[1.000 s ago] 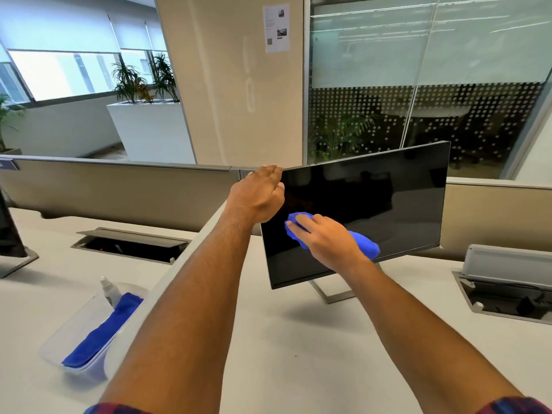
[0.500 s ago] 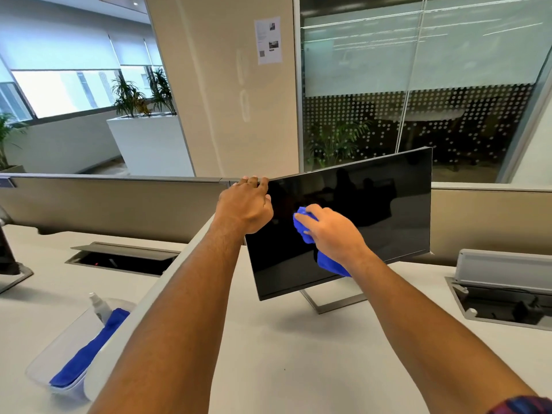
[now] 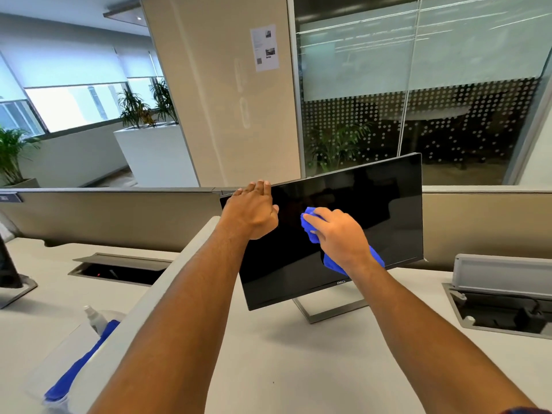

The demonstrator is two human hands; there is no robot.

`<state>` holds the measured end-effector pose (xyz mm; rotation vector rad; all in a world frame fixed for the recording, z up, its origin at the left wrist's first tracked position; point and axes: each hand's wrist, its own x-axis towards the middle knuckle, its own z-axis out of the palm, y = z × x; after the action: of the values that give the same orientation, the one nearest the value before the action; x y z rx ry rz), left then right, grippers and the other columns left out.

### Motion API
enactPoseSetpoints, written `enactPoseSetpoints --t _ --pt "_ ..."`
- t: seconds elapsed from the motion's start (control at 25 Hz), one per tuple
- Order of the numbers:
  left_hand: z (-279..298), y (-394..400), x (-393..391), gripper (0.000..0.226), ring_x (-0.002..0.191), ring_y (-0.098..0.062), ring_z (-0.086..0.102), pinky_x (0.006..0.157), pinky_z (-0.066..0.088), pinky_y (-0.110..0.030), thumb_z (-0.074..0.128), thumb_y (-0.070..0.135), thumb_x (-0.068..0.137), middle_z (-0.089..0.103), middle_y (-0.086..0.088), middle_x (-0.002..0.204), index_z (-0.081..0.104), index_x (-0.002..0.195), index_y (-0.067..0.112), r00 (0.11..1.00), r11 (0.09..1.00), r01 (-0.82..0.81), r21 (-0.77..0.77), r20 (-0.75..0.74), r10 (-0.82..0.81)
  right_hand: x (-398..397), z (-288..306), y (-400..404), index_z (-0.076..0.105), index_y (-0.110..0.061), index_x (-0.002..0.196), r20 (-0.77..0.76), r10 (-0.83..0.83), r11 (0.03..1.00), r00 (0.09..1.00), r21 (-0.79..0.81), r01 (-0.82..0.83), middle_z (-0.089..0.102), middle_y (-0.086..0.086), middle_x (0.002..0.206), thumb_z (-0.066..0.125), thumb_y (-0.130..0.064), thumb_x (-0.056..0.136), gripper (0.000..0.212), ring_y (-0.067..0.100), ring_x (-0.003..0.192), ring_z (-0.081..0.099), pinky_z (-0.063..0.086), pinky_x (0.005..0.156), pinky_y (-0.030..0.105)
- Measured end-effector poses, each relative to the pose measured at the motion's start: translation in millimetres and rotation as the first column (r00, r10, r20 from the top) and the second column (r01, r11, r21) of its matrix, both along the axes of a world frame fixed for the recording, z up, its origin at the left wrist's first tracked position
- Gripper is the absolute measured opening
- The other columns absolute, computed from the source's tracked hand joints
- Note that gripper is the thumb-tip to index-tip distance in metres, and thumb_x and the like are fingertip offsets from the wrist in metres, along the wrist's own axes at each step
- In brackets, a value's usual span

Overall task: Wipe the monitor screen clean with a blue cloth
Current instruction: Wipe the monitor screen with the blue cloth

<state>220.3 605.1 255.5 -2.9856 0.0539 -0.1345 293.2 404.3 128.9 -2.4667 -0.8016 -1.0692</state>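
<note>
Right hand (image 3: pixel 340 234) presses bunched soft blue cloth (image 3: pixel 328 259) flat against glossy black monitor (image 3: pixel 373 210) screen, mid-panel. Left hand (image 3: pixel 252 209) grips monitor's top left corner, fingers hooked over thin edge. Monitor, rectangular, tilted, stands on angular metal stand (image 3: pixel 325 309) on matte white desk (image 3: pixel 298 369).

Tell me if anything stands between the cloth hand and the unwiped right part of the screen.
Nothing visible does. The right hand presses the blue cloth on the monitor screen, and the dark glass to its right is bare. The left hand holds the top left corner, off that path.
</note>
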Motion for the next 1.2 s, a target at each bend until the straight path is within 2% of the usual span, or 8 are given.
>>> enactPoseSetpoints --t 0.08,0.24,0.36,0.48,0.8,0.92,1.04,1.2 --pt "-1 -13 5 0.068 0.157 -0.032 0.005 0.126 0.013 -0.051 0.023 0.039 0.106 0.002 -0.011 0.17 0.0 0.162 0.007 1.0 0.999 -0.005 0.036 0.003 0.005 6 -1 -8 0.068 -0.012 0.123 -0.018 -0.061 0.991 0.998 0.121 0.063 0.069 0.007 0.112 0.068 0.001 0.082 0.044 0.029 0.074 0.058 0.054 0.065 0.042" --pt "-6 -27 14 0.067 0.157 -0.035 0.0 0.125 0.009 -0.056 0.022 0.04 0.106 -0.006 -0.002 0.171 -0.005 0.162 0.015 1.0 0.999 -0.022 0.048 0.007 0.022 8 -13 -21 0.067 -0.011 0.121 0.153 0.187 0.924 0.97 -0.363 -0.121 0.067 0.007 0.104 0.066 0.006 0.074 0.05 0.028 0.071 0.056 0.053 0.063 0.039" --pt "-9 -37 24 0.064 0.157 -0.032 -0.002 0.126 0.008 -0.053 0.02 0.037 0.107 -0.005 -0.003 0.171 -0.004 0.162 0.015 0.999 0.999 0.014 0.033 0.04 -0.015 18 -5 -35 0.067 -0.01 0.125 0.058 -0.01 0.999 0.998 0.053 0.007 0.068 0.008 0.111 0.07 0.005 0.079 0.049 0.027 0.074 0.058 0.055 0.061 0.038" --pt "-14 -52 34 0.064 0.157 -0.032 -0.001 0.126 0.007 -0.053 0.021 0.037 0.107 -0.003 -0.003 0.171 -0.002 0.162 0.014 0.997 0.999 0.027 0.021 0.072 -0.029 29 -5 -51 0.066 -0.01 0.126 0.106 0.011 0.997 0.994 -0.076 -0.003 0.067 0.01 0.114 0.07 0.003 0.08 0.048 0.029 0.076 0.06 0.055 0.063 0.039" --pt "-30 -60 48 0.064 0.156 -0.035 0.01 0.123 0.008 -0.062 0.023 0.041 0.105 0.013 -0.001 0.17 0.007 0.163 0.019 0.981 0.999 0.01 -0.048 0.196 0.0 73 5 -113 0.066 -0.008 0.127 -0.009 -0.147 0.956 0.989 0.256 0.144 0.065 0.011 0.117 0.066 -0.006 0.091 0.036 0.035 0.087 0.06 0.056 0.067 0.043" --pt "-33 -60 51 0.064 0.155 -0.034 0.014 0.124 0.008 -0.061 0.022 0.043 0.104 0.018 -0.001 0.169 0.01 0.162 0.02 0.974 0.998 0.007 -0.061 0.226 0.007 85 -4 -129 0.067 -0.011 0.128 0.114 -0.091 0.989 0.989 0.125 0.077 0.066 0.009 0.117 0.067 -0.007 0.09 0.038 0.034 0.085 0.06 0.055 0.066 0.039" --pt "-34 -58 52 0.063 0.155 -0.033 0.018 0.124 0.011 -0.06 0.023 0.044 0.104 0.022 0.0 0.168 0.013 0.162 0.021 0.969 0.998 0.014 -0.055 0.246 0.0 101 -2 -145 0.066 -0.017 0.129 -0.043 -0.142 0.882 0.989 0.448 0.146 0.063 0.004 0.115 0.062 -0.011 0.093 0.036 0.027 0.095 0.06 0.05 0.075 0.036" --pt "-33 -55 50 0.063 0.154 -0.031 0.02 0.124 0.015 -0.057 0.023 0.045 0.104 0.024 0.001 0.167 0.015 0.162 0.022 0.965 0.999 0.032 -0.037 0.262 -0.021 115 -15 -164 0.065 -0.019 0.129 -0.043 -0.138 0.855 0.99 0.499 0.141 0.06 0.002 0.117 0.06 -0.013 0.095 0.035 0.025 0.099 0.059 0.049 0.079 0.033"
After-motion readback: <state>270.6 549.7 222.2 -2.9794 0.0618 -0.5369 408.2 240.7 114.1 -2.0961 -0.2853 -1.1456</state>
